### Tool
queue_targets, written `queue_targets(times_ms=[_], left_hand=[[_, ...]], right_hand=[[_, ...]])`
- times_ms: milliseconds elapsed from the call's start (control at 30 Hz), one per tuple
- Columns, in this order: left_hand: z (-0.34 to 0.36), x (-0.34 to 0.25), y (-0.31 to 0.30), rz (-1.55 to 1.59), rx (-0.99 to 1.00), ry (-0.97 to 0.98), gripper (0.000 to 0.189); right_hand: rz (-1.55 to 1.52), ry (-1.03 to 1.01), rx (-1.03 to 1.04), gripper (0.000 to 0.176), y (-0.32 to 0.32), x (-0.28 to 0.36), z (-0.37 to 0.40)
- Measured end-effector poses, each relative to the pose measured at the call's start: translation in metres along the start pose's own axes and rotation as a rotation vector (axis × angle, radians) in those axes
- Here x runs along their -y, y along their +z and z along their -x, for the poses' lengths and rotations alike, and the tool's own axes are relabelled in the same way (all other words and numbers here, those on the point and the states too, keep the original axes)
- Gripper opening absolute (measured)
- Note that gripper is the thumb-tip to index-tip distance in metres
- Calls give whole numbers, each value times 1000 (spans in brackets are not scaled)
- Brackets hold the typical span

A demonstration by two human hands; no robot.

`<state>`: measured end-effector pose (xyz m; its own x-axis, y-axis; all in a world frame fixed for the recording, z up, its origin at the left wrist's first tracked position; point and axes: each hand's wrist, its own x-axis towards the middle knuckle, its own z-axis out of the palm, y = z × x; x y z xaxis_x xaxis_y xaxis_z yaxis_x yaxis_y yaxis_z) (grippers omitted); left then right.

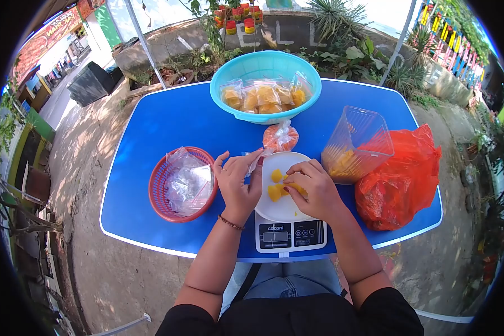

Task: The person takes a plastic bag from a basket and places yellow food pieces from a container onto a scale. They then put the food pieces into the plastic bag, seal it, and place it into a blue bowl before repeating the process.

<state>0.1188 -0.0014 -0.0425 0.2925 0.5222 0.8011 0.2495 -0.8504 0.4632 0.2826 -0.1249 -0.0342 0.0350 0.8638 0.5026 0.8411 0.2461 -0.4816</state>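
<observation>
Your left hand (236,182) is pinching the mouth of a small clear bag (256,162) at the white plate's (277,211) rim. Your right hand (313,187) is closing its fingers on the yellow pieces (274,191), which are lying on that plate on the scale (290,234). Suggest holding the bag mouth wide and low over the plate, and moving one piece at a time, so drops are landing on the plate. The scale is reading "coconi". Its display is too small to read.
</observation>
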Motion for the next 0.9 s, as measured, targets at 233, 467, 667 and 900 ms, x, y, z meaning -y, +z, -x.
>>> queue_targets(times_ms=[233,467,667,900], left_hand=[[0,0,0,16,0,0,30],[-1,-2,-3,50,26,-10,30],[1,1,0,-1,41,6,32],[0,-2,-5,-48,55,34,20]], right_hand=[[65,-91,-8,29,-3,7,-3],[12,62,70,30,-21,9,-1],[-98,52,70,26,-8,2,2],[-174,31,-124,19,-5,3,-3]])
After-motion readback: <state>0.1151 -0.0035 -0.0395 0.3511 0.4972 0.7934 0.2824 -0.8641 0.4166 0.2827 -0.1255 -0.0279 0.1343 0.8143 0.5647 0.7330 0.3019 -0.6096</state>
